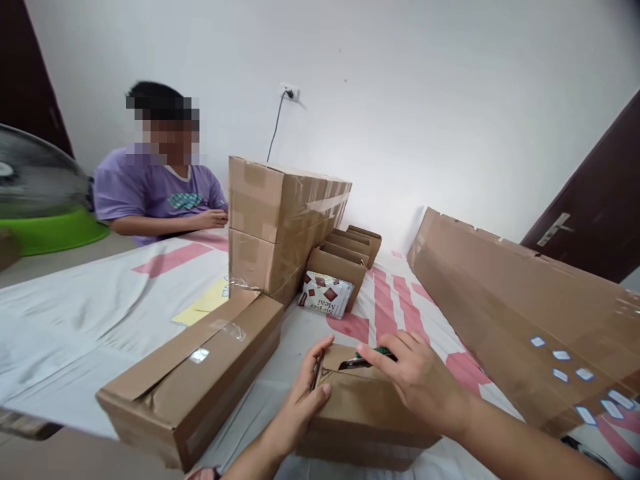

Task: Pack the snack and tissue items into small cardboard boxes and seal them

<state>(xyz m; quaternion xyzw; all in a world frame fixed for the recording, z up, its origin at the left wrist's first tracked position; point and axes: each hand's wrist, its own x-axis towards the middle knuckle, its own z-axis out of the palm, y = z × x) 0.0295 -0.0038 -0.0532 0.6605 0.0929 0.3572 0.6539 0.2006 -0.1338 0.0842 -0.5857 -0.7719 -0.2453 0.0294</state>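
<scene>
A small brown cardboard box lies on the table right in front of me. My left hand clasps its left end, thumb on the top flap and fingers curled round the side. My right hand reaches over the top, its fingers pinched on a small dark and green tool at the box's far edge. I cannot make out what kind of tool it is.
A long taped carton lies to the left, and two stacked cartons stand behind it. A row of small open boxes holds a patterned packet. A large flat carton leans at right. A person in a purple shirt sits at far left.
</scene>
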